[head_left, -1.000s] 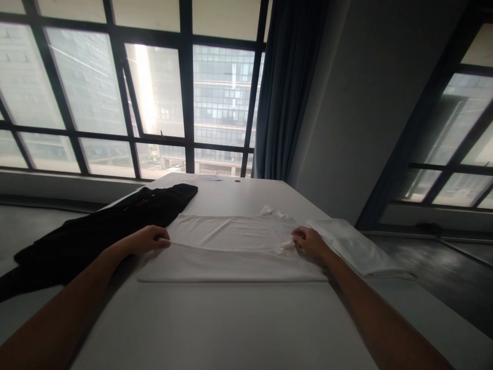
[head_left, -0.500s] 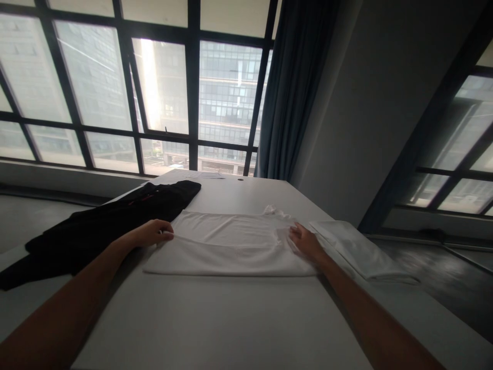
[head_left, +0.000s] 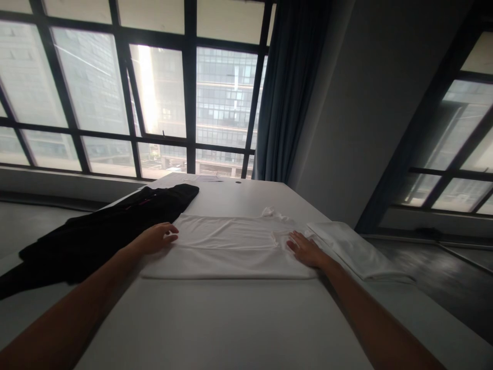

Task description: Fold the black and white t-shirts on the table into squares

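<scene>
A white garment (head_left: 227,262) lies on the white table (head_left: 223,324) in front of me, its near part folded over in a wide band with a straight front edge. Small wrinkles run across its farther part, and ruffled fabric bunches at the right end. At the left edge of the cloth is my left hand (head_left: 158,239), open, thumb and fingers apart. My right hand (head_left: 306,250) rests open on the right end, fingers stretched out flat over the fabric. The garment's exact kind cannot be made out.
Left of the white garment lies a black garment (head_left: 103,231). A folded white cloth (head_left: 358,252) is on the right side of the table. Papers (head_left: 202,178) lie at the far end, near a small dark round spot (head_left: 238,182). Beyond stand windows and a dark blue curtain (head_left: 287,103).
My left fingers have let go of the cloth's left edge and spread. My right hand has loosened and flattened onto the right end. The view has shifted slightly.
</scene>
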### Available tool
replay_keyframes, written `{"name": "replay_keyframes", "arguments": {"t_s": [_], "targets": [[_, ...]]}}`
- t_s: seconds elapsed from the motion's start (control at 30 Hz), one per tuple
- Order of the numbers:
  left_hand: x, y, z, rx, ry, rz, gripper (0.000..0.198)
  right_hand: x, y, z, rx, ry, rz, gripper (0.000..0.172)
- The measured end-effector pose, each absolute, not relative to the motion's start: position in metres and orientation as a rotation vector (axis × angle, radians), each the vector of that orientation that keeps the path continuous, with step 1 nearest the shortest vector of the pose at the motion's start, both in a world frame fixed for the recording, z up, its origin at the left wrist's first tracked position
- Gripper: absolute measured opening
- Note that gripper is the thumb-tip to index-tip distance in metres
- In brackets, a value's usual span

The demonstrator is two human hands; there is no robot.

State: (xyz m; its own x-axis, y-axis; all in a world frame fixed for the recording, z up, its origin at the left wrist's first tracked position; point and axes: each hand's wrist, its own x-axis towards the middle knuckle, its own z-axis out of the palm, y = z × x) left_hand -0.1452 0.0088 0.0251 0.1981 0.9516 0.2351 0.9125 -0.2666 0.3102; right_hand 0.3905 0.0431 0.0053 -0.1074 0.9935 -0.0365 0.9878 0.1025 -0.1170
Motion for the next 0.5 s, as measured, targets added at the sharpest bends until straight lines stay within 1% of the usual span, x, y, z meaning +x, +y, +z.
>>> {"name": "replay_keyframes", "arguments": {"t_s": [0.07, 0.1, 0.2, 0.3, 0.5], "targets": [[-0.132, 0.007, 0.018, 2.438, 1.634, 0.65, 0.057, 0.391, 0.043, 0.003, -2.055, -2.308, 0.181, 0.07], [-0.125, 0.005, 0.014, 2.465, 1.564, 0.625, 0.062, 0.391, 0.044, 0.001, -2.057, -2.32, 0.19, 0.072], [-0.111, 0.002, 0.004, 2.487, 1.547, 0.369, 0.072, 0.395, 0.048, -0.005, -2.043, -2.354, 0.203, 0.073], [-0.107, 0.0, 0.005, 2.454, 1.577, 0.12, 0.075, 0.401, 0.05, -0.006, -1.983, -2.373, 0.217, 0.074], [-0.107, -0.009, 0.022, 2.378, 1.531, -0.105, 0.082, 0.406, 0.038, 0.016, -1.876, -2.399, 0.254, 0.076]]}}
